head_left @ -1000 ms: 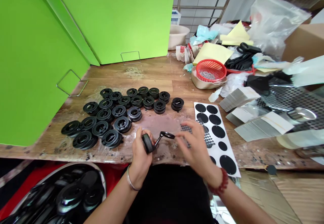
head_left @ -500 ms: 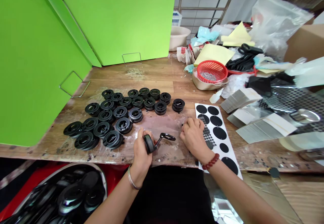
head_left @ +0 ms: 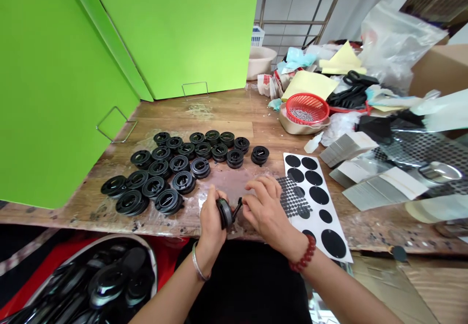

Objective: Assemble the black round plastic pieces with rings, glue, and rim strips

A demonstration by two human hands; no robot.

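Note:
My left hand (head_left: pixel 212 219) grips a black round part with a ribbed rim (head_left: pixel 225 212), tilted on its side. A short hinged arm (head_left: pixel 237 208) sticks out of it to the right. My right hand (head_left: pixel 266 210) is at the arm's free end, fingers curled and pinched; what lies between the fingertips is hidden. Beside my right hand lies a sheet of small black dots (head_left: pixel 290 194), partly over a white sheet with large black round stickers (head_left: pixel 319 195). Several similar black round parts (head_left: pixel 183 181) stand in rows left of my hands.
A red basket of small metal pieces (head_left: pixel 307 108) sits in a beige tray at the back right. White boxes (head_left: pixel 383 187) and a small white bottle (head_left: pixel 313 142) are on the right. Green panels (head_left: pixel 175 31) rise behind. A bin of black parts (head_left: pixel 109 280) stands below the table edge.
My right hand has moved left from the dot sheet to the arm of the round part. My left hand has turned the part, so its arm now shows edge-on.

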